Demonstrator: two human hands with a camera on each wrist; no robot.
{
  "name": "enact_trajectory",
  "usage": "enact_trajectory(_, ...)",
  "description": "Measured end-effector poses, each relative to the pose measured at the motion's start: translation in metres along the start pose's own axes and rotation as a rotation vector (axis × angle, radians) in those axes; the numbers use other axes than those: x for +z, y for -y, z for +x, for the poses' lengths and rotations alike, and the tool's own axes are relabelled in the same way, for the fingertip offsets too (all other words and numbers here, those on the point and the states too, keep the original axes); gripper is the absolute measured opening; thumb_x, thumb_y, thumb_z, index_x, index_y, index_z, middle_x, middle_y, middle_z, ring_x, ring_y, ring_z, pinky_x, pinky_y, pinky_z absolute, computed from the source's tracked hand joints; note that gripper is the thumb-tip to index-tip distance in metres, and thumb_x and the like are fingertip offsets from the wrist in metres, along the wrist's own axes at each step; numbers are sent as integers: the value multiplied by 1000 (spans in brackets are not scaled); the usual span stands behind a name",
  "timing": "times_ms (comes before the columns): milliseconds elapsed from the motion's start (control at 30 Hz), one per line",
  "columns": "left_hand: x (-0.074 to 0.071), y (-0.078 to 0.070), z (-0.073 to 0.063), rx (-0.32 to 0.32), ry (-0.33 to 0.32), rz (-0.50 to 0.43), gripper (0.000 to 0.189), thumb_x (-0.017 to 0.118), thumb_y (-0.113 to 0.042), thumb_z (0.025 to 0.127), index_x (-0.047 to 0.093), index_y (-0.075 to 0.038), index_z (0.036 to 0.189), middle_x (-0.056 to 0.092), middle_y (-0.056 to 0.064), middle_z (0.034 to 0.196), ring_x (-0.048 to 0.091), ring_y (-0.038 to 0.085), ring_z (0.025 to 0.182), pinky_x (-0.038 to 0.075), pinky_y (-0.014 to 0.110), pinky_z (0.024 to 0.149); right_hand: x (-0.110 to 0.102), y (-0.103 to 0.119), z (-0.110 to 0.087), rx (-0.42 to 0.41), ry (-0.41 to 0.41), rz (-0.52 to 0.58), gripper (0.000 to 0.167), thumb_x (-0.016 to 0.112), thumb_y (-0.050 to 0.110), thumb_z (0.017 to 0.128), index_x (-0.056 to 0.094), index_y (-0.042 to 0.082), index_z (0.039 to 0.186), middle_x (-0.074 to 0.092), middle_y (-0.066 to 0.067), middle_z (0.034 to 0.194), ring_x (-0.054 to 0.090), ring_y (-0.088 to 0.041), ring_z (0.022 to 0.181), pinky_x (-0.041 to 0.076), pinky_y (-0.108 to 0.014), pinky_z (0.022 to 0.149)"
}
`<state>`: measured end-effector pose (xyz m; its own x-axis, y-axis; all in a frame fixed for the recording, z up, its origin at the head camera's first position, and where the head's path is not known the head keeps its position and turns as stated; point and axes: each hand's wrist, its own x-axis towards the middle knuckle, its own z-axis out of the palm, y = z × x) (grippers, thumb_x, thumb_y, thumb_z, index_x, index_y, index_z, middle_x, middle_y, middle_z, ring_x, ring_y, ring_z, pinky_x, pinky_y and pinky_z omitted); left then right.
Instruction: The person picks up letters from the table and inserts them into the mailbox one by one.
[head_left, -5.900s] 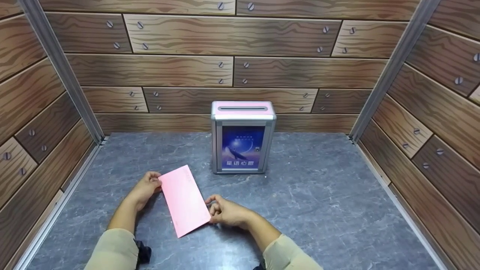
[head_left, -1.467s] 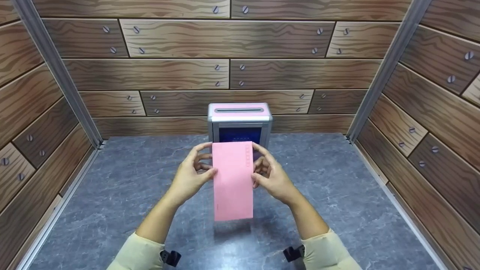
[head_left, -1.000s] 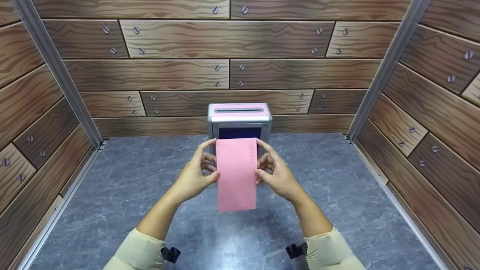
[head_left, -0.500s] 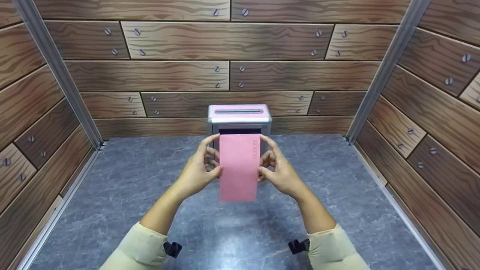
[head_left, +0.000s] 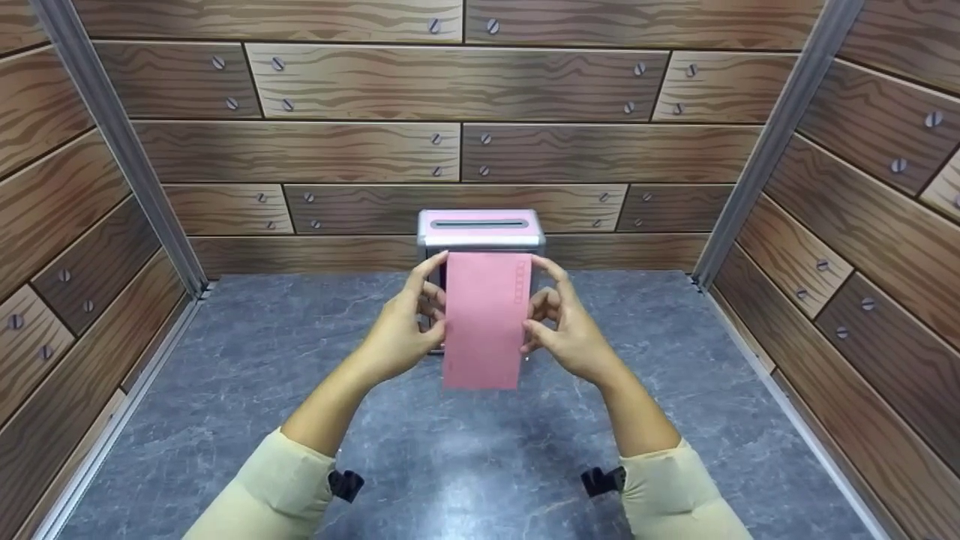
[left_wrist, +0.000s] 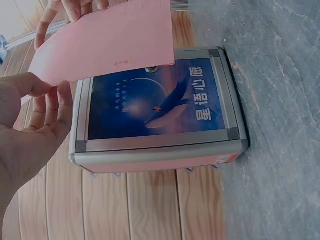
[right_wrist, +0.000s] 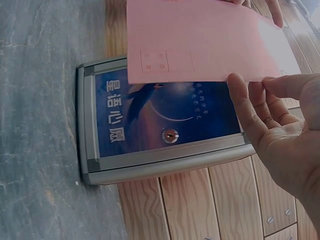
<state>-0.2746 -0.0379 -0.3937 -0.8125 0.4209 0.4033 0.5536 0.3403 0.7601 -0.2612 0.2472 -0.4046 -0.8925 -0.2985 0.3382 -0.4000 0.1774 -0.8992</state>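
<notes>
A pink envelope (head_left: 486,322) hangs upright in front of a silver-framed slotted box (head_left: 480,240), covering most of its front in the head view. The left hand (head_left: 401,330) pinches the envelope's left edge between thumb and fingers. On the opposite edge, the right hand (head_left: 570,330) holds it the same way, index finger at the top corner. The box has a pink top with a long slot (head_left: 480,223). Both wrist views show its blue front panel (left_wrist: 155,102) with a whale picture, and a keyhole lock (right_wrist: 170,135) appears in the right wrist view.
The box stands on a grey marbled tabletop (head_left: 247,352) near the back wall (head_left: 360,150), which has a wood-plank print. Printed side walls (head_left: 847,247) with metal corner posts (head_left: 761,172) close in the left and right.
The envelope, first low on the left at a slant, is now upright and centred before the box. Over the last second both hands have raised it farther up toward the box top.
</notes>
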Motion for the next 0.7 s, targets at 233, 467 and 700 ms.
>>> enact_trajectory(233,-8,-11,9,22,-30,25,89,66,7,98,24,-24,171,65,10,116,70,20,97,65,33,79,-3,14,10,-40,-26,-30,94,61,-18,98,20,27,169,56,-11,101,67,-28,92,69,-50,75)
enact_trajectory(467,-15,-22,15,56,-37,75,91,67,7,98,23,-26,171,64,8,115,69,17,95,63,30,78,-9,25,15,-89,-50,-51,93,60,-18,98,19,24,170,57,-8,101,67,-27,92,68,-54,75)
enact_trajectory(700,-19,-27,25,91,-59,79,91,69,7,95,27,-23,169,62,9,109,69,18,93,64,37,85,-12,30,22,-143,-66,-40,93,59,-21,96,20,21,169,57,-10,99,67,-24,89,69,-48,72)
